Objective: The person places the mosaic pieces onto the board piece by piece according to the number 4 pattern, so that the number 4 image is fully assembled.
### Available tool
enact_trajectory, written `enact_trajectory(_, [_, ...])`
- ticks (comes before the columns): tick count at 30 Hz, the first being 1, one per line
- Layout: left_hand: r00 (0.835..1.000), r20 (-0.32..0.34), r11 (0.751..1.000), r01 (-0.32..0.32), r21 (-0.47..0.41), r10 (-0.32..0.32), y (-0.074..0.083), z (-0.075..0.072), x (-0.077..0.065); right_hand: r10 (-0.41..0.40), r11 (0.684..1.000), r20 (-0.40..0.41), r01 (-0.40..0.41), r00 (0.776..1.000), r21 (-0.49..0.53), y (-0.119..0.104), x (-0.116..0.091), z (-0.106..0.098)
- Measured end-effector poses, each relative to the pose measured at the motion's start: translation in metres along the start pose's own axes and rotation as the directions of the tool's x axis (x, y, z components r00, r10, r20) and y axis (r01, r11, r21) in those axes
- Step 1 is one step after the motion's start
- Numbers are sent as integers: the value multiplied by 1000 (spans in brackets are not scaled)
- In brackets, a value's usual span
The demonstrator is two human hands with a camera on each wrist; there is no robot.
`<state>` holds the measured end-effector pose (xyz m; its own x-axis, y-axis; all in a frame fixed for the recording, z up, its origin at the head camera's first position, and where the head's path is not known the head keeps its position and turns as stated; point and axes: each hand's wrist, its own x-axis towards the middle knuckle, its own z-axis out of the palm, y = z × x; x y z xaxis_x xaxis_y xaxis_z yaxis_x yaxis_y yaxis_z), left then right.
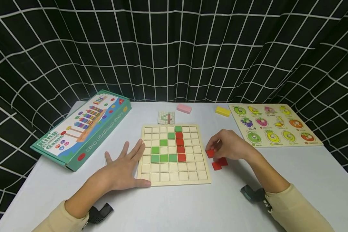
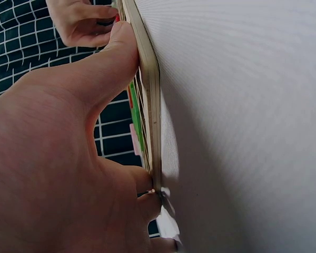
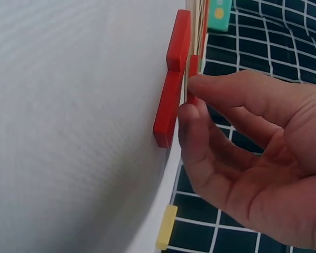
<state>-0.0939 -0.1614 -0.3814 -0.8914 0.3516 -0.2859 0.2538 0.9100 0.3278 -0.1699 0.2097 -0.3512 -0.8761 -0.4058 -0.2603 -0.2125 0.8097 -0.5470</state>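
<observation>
A wooden grid board lies flat on the table, with several green tiles and a column of red tiles set in its squares. My left hand rests at the board's left side, fingers spread; its thumb lies on the near left corner and the fingertips touch the left edge. Just right of the board, my right hand pinches a red square tile between thumb and fingers. Two more red tiles lie on the table below that hand, touching or overlapping.
Behind the board lies a small pattern card. Farther back are a pink block and a yellow block. A green game box stands at the left, and a fruit puzzle board lies at the right.
</observation>
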Motion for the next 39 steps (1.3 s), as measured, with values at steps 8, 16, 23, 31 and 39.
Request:
enact_trajectory(8, [1000,2,1000,2,3,-2,0,0,0,10,999,-67,-7,998,45,0,0,1])
enact_trajectory(16, [1000,-10,1000,-2,3,2,-1,1,0,-4,995,-98,14,995,101,-3,-2,4])
enact_trajectory(23, [1000,-16,1000,-9,4,9,-2,2,-1,-21,993,-121,34,992,113,-12,-4,8])
enact_trajectory(31, [1000,-22,1000,-11,11,11,-3,0,0,-15,992,-138,31,990,119,-30,-6,13])
enact_trajectory(39, [1000,-5,1000,-9,2,9,-3,1,1,-15,991,-126,32,992,129,-44,-7,26])
